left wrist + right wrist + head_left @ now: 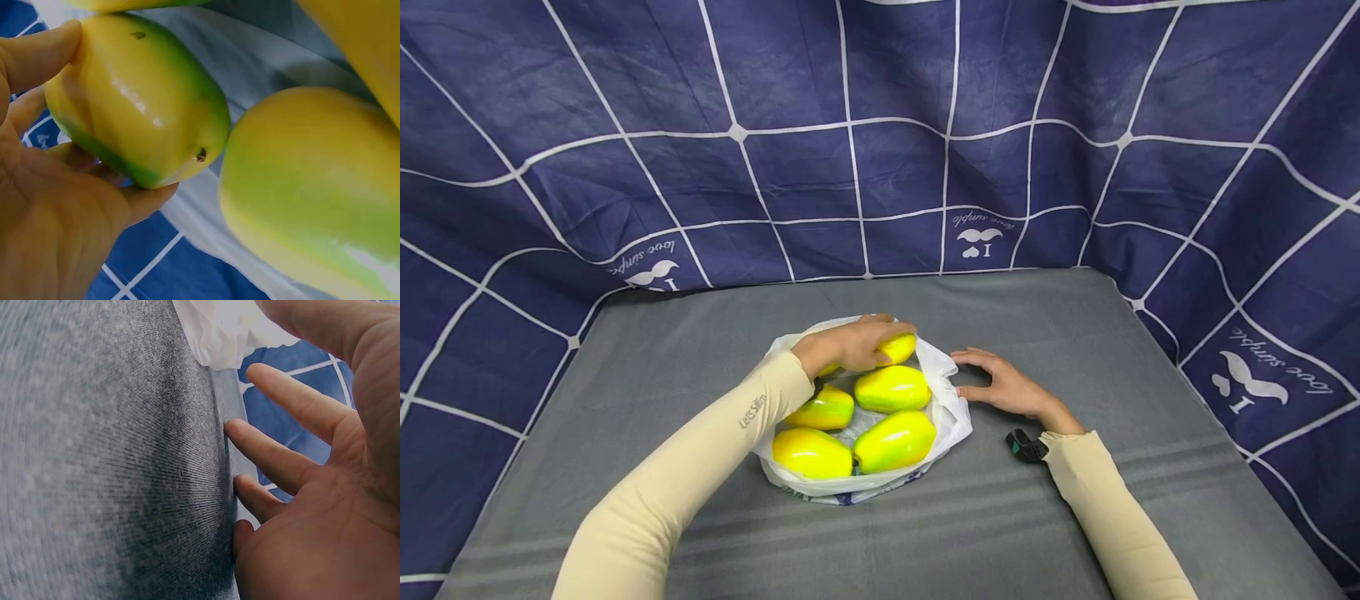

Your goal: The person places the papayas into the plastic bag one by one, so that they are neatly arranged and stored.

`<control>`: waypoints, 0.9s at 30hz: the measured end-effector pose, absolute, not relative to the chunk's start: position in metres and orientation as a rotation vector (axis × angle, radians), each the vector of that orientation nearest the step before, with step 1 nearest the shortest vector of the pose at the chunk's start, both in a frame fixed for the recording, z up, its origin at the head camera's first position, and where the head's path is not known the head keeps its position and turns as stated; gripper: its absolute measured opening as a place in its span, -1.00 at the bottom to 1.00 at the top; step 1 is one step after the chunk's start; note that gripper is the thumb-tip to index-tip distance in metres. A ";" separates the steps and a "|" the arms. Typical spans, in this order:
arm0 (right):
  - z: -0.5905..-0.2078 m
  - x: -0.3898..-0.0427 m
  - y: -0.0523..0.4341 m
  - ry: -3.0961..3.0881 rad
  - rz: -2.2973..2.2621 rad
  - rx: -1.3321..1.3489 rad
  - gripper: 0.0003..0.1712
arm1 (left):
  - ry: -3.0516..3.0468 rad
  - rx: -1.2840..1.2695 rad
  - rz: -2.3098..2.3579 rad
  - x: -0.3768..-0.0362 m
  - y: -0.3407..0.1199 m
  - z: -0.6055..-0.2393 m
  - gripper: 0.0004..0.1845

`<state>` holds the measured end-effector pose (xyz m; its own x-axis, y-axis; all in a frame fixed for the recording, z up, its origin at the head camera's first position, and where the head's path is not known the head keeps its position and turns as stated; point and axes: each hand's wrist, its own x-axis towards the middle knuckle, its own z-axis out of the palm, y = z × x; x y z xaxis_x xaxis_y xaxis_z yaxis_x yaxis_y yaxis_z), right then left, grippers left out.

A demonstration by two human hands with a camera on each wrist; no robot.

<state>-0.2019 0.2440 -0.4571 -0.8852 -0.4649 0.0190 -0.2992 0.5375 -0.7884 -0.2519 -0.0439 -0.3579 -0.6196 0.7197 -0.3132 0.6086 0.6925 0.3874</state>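
At the far rim of the white bag (951, 414), the left hand (850, 346) curls its fingers (37, 53) round the rearmost yellow-green fruit (898, 347), its long axis lying crosswise, while the right hand (1007, 385) rests open-fingered on the grey bench (1150, 350) just beside the bag.

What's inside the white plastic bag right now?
The white plastic bag lies open on the grey table. Five yellow-green fruits show inside; the left hand grips the far one. Anything beneath them is covered.

The left hand (850, 346) reaches forward, palm down, fingers and thumb (37, 53) curled in a grip. The right hand (1003, 386) lies open, fingers (275, 459) spread and straight.
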 end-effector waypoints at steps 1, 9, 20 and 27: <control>-0.457 -0.202 0.244 2.579 -1.268 -0.648 -0.31 | 2.463 1.024 0.325 -0.252 -0.043 -0.359 -0.36; -0.455 -0.202 0.243 2.592 -1.258 -0.649 -0.31 | 2.493 0.964 0.276 -0.252 -0.041 -0.364 -0.37; -0.454 -0.201 0.243 2.594 -1.244 -0.640 -0.31 | 2.457 0.916 0.226 -0.252 -0.041 -0.362 -0.35; -0.455 -0.201 0.243 2.592 -1.247 -0.636 -0.31 | 2.393 0.855 0.234 -0.250 -0.041 -0.365 -0.26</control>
